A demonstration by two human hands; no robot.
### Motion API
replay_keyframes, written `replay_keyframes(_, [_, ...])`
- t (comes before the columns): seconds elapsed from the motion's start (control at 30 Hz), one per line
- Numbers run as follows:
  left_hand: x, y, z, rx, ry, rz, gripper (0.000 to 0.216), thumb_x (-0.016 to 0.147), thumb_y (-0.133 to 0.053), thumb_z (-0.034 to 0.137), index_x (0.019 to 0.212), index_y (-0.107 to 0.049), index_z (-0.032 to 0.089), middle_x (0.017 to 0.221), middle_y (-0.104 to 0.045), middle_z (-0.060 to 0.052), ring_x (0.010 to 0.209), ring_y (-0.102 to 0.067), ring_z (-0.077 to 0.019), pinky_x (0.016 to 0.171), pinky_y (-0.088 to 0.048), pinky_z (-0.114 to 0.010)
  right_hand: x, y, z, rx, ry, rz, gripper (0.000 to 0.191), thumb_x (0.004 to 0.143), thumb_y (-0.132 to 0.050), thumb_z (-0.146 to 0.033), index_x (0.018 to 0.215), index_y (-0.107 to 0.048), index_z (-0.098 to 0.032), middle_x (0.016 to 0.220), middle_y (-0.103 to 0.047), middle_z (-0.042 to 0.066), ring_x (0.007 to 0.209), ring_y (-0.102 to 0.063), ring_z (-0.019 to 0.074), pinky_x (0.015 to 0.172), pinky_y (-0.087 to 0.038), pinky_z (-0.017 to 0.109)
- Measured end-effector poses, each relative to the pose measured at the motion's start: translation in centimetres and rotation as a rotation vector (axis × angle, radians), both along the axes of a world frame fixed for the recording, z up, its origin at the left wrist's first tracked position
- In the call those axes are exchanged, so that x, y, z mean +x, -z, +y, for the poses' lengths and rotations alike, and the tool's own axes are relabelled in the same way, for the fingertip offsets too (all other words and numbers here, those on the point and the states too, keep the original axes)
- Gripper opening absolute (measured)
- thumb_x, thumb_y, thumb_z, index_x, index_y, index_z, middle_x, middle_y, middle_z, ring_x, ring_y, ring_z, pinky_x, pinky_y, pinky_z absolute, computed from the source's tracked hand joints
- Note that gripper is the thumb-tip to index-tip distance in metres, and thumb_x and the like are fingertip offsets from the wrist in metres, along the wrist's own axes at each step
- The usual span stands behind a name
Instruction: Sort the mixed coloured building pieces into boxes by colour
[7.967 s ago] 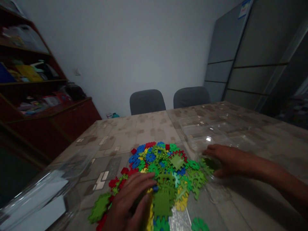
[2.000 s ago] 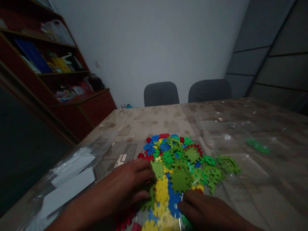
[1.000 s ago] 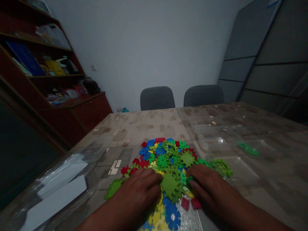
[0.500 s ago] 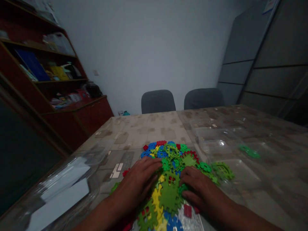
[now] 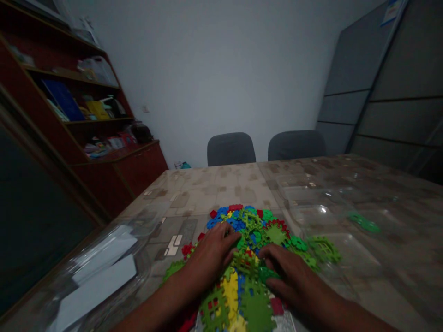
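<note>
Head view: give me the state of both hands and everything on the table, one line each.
Left hand: over the pile, fingers bent; grip unclear.
Right hand: curled around a dark green piece; grip unclear.
Pile: loose pieces, mixed colours, overlapping.
Tray: uncovered, a bright green piece lying in it.
White cards: lying askew among clear plastic.
</note>
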State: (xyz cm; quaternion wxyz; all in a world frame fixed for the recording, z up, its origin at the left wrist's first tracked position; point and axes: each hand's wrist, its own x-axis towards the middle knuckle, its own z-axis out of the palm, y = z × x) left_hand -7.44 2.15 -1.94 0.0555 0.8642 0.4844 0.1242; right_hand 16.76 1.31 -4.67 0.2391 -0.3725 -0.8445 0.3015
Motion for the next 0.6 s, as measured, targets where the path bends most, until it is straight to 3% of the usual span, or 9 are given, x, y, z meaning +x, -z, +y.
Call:
replay_keyframes(0.07, [-0.3, 0.1, 0.2, -0.008, 0.014, -0.045, 0.026, 0.095, -0.057, 0.019, 0.12, -0.062, 0.019, 0.114, -0.059, -0.01, 0.105, -0.056, -0.0247, 0.089, -0.048, -0.037, 0.1, 0.0, 0.2, -0.002, -0.016, 0.001, 0.039, 0.075, -0.058, -0.001, 0.108, -0.058, -0.023, 0.105, -0.065, 0.005, 0.095, -0.059, 0.0222, 0.082, -0.046, 0.035])
replay_keyframes(0.23, [-0.8, 0.3, 0.3, -0.004, 0.026, -0.009, 0.019, 0.098, -0.056, 0.023, 0.113, -0.065, 0.019, 0.112, -0.064, -0.008, 0.103, -0.058, -0.025, 0.09, -0.048, -0.038, 0.4, -0.7, 0.7, 0.057, -0.08, -0.015, 0.018, 0.08, -0.058, -0.002, 0.085, -0.06, -0.02, 0.087, -0.065, 0.003, 0.081, -0.059, 0.019, 0.071, -0.044, 0.031])
replay_keyframes(0.4, [-0.9, 0.1, 0.1, 0.004, 0.04, 0.023, 0.016, 0.099, -0.054, 0.025, 0.107, -0.067, 0.021, 0.104, -0.068, -0.006, 0.096, -0.063, -0.0206, 0.085, -0.051, -0.029, 1.0, -2.1, 0.7, 0.091, -0.031, -0.01, 0.014, 0.085, -0.058, -0.008, 0.089, -0.057, -0.021, 0.084, -0.062, 0.003, 0.076, -0.057, 0.0183, 0.071, -0.043, 0.031])
replay_keyframes(0.6, [-1.0, 0.5, 0.4, 0.069, -0.006, 0.015, 0.021, 0.093, -0.051, 0.009, 0.098, -0.07, 0.016, 0.087, -0.071, -0.009, 0.081, -0.066, -0.0241, 0.074, -0.054, -0.034, 2.0, -1.8, -0.3, 0.092, -0.005, -0.011, 0.006, 0.093, -0.053, -0.019, 0.095, -0.058, -0.023, 0.091, -0.066, 0.004, 0.082, -0.058, 0.019, 0.075, -0.045, 0.034])
